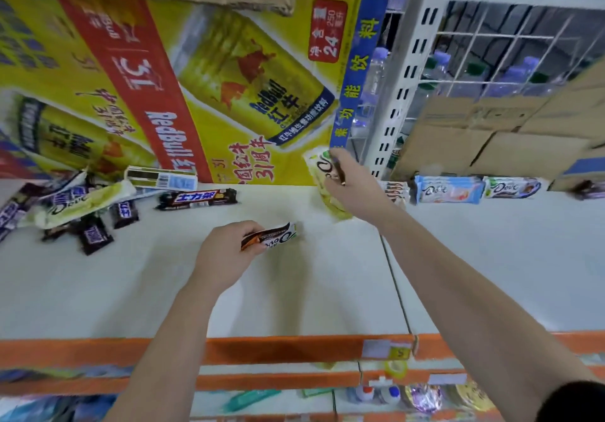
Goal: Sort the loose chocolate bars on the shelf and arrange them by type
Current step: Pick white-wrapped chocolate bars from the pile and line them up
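**Figure: 2 grips holding Dove chocolate over a white shelf (294, 297).**
The left grip (226, 253) is curled round 1 brown-and-white Dove bar (276, 238). The right grip (352, 189), farther back, clasps pale green Dove bars (317, 167) against the Red Bull carton (229, 94). A loose pile (75, 208) lies well left of the left grip. Blue Dove bars (448, 189) stand near, right of the right grip.

The white shelf (311, 290), orange along its near edge, carries a heap of loose bars (65, 212) at far left. One dark bar (198, 199) lies just right of the heap, a yellow carton (196, 77) stands behind, and blue-wrapped bars (448, 189) sit far right.
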`<state>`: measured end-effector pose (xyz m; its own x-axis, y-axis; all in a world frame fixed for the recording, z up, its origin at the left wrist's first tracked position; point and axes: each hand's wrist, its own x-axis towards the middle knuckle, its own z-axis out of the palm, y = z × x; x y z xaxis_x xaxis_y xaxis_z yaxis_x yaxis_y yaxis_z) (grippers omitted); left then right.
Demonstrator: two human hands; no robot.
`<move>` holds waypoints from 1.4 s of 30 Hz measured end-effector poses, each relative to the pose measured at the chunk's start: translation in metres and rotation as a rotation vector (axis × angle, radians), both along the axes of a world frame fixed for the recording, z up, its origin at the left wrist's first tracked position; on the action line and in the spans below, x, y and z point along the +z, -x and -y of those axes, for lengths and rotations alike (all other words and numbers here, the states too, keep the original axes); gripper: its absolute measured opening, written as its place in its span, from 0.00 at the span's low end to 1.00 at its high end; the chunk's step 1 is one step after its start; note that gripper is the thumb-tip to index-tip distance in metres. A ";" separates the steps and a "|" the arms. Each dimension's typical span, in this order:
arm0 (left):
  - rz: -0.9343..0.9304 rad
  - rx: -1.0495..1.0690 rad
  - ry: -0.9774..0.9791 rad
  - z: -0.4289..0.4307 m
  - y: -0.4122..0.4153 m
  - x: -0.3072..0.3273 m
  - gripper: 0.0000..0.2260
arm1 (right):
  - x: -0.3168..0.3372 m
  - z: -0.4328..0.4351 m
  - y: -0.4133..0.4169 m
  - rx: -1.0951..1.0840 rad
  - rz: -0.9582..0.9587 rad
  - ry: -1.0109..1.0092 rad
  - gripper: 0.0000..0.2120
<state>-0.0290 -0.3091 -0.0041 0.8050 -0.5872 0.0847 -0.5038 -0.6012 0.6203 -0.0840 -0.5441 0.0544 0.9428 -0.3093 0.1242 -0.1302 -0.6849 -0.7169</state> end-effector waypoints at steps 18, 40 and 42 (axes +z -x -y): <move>-0.151 -0.035 -0.026 -0.039 -0.060 0.004 0.10 | -0.052 -0.035 -0.097 0.040 -0.062 0.656 0.29; -0.075 0.085 0.325 0.006 -0.047 0.021 0.13 | -0.077 -0.005 0.016 -0.059 0.221 0.477 0.09; -0.094 0.125 0.426 0.021 -0.043 0.023 0.15 | -0.077 0.010 0.037 -0.064 0.201 0.459 0.10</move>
